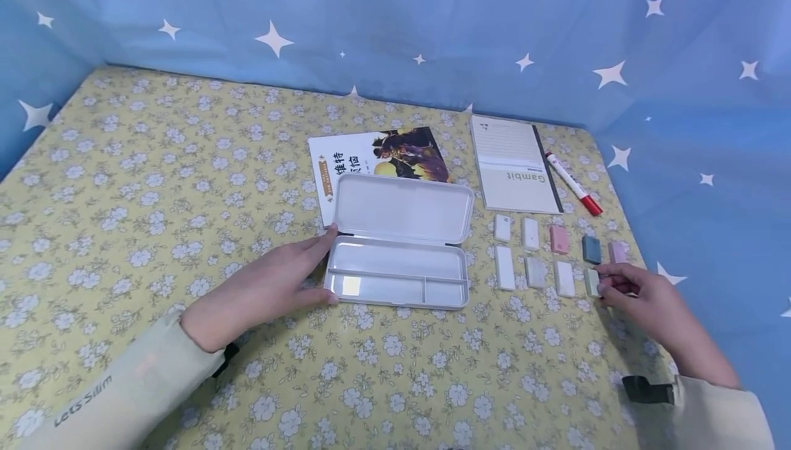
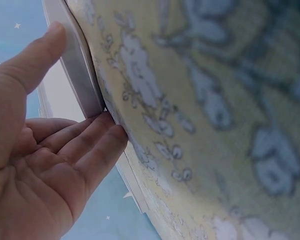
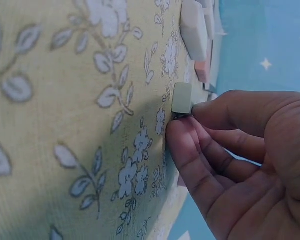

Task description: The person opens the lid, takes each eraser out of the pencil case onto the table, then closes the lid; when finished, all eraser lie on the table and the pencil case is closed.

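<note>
An open white pencil case (image 1: 400,292) lies with its lid (image 1: 404,208) tipped back and its divided tray bare. My left hand (image 1: 266,288) rests against the case's left end, fingers extended, thumb near the front corner and fingertips by the hinge. In the left wrist view the thumb touches the side of the case (image 2: 82,65). At the right, my right hand (image 1: 643,299) pinches a pale green eraser (image 3: 182,97) between thumb and fingers, close over the tablecloth. Beside it stand a purple eraser (image 1: 617,252), a teal eraser (image 1: 591,249) and a white eraser (image 1: 564,278).
More erasers, including a pink one (image 1: 559,239) and a grey-white one (image 1: 535,273), lie in two rows right of the case. Behind are a book (image 1: 324,161) partly under the lid, a notebook (image 1: 516,165) and a red-capped marker (image 1: 573,183). A blue starred curtain (image 1: 395,17) borders the table.
</note>
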Demonstrator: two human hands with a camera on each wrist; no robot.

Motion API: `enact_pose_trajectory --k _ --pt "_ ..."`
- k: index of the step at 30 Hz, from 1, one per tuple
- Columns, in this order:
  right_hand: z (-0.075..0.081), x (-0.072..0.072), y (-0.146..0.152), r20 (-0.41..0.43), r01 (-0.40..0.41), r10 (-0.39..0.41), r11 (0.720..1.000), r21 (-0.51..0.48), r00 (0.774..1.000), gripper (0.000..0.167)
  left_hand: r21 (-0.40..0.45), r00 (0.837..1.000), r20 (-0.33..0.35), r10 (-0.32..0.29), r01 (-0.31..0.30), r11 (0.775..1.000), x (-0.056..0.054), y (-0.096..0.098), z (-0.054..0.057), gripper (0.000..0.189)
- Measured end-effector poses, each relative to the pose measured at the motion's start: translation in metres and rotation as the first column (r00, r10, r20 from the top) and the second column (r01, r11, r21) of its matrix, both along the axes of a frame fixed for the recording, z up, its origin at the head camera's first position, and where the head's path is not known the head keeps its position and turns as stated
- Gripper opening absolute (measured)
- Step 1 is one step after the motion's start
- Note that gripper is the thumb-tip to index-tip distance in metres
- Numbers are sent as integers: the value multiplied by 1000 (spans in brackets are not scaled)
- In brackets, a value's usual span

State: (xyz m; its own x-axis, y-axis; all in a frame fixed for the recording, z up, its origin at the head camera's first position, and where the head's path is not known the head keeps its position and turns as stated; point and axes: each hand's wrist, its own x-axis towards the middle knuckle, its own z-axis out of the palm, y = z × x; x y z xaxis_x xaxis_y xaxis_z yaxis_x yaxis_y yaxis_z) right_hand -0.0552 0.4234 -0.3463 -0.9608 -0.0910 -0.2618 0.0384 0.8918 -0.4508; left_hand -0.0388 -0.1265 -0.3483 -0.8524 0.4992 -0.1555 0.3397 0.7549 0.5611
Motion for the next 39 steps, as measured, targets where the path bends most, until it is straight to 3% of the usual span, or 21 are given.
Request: enact_pose_trajectory --k 5,9,16,22,27,33,39 --pt "1 1 2 -73 -30 31 999 14 997 39 4 1000 -17 0 0 1000 0 0 0 102" --pt "5 1 -3 -183 -28 32 999 22 983 37 9 1000 -19 -4 5 1000 0 0 -1 102" --pt "20 -13 -46 -288 -60 59 998 3 956 34 4 1000 -19 -8 8 1000 -1 0 -2 102" --pt "30 -39 -94 -283 -222 194 972 -71 939 32 0 1000 -15 -4 4 1000 0 1 -1 102" --pt "35 -63 -130 -218 -332 301 936 -120 928 38 2 1000 -7 -5 5 1000 -1 1 -2 103" --pt "36 -85 -165 -137 -377 356 909 -180 924 47 10 1000 -3 10 -10 1000 0 0 -2 104" --pt "31 -93 -182 -181 -418 391 897 -146 902 42 26 1000 -3 8 -8 1000 0 0 -2 105"
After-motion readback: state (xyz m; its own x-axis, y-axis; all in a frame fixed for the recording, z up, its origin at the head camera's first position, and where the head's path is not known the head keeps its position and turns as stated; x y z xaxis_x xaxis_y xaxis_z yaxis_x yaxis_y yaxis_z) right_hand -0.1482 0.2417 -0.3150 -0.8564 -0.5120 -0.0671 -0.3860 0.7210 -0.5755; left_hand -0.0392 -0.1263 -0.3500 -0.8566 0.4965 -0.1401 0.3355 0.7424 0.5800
